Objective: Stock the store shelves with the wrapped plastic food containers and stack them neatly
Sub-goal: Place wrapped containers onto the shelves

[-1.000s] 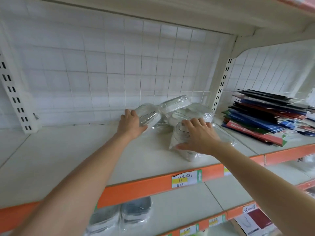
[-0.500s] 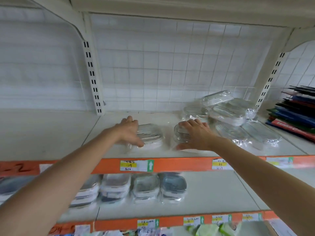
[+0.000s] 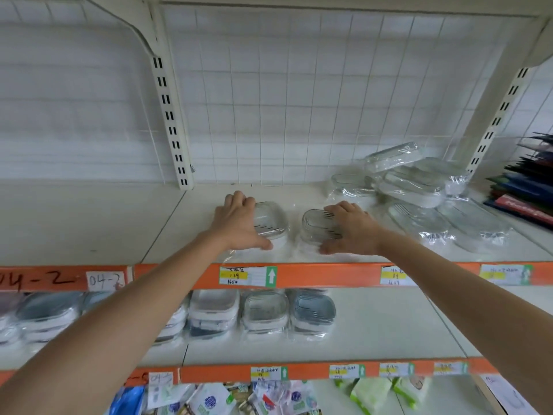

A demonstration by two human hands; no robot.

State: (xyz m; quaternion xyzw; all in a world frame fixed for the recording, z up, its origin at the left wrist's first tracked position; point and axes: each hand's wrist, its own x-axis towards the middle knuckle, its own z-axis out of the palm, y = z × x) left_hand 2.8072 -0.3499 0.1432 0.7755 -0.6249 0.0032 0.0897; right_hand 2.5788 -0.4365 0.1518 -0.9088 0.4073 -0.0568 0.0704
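1. White store shelving with orange price rails fills my view, and nearest me the lower shelf (image 3: pixel 374 324) already carries stacked wrapped containers (image 3: pixel 264 313) in a tidy row.

2. On the upper shelf (image 3: pixel 89 223), just behind the orange rail (image 3: pixel 329 275), I have two containers side by side and a little apart. A second ago both sat far to the right against the pile; now they stand near the front edge, beside the left upright.

3. My left hand (image 3: pixel 239 224) lies over the left container (image 3: pixel 270 220), fingers curved round its far edge and thumb spread at the front, holding it down.

4. My right hand (image 3: pixel 351 227) covers the right container (image 3: pixel 317 227) the same way, fingers curled on the lid, thumb low at the near side.

5. Farther back and right, the loose pile (image 3: pixel 419 190) of wrapped containers lies jumbled and tilted, near the folders (image 3: pixel 526 187).

6. I judge a new row is begun here; the pile is left to move and stack.
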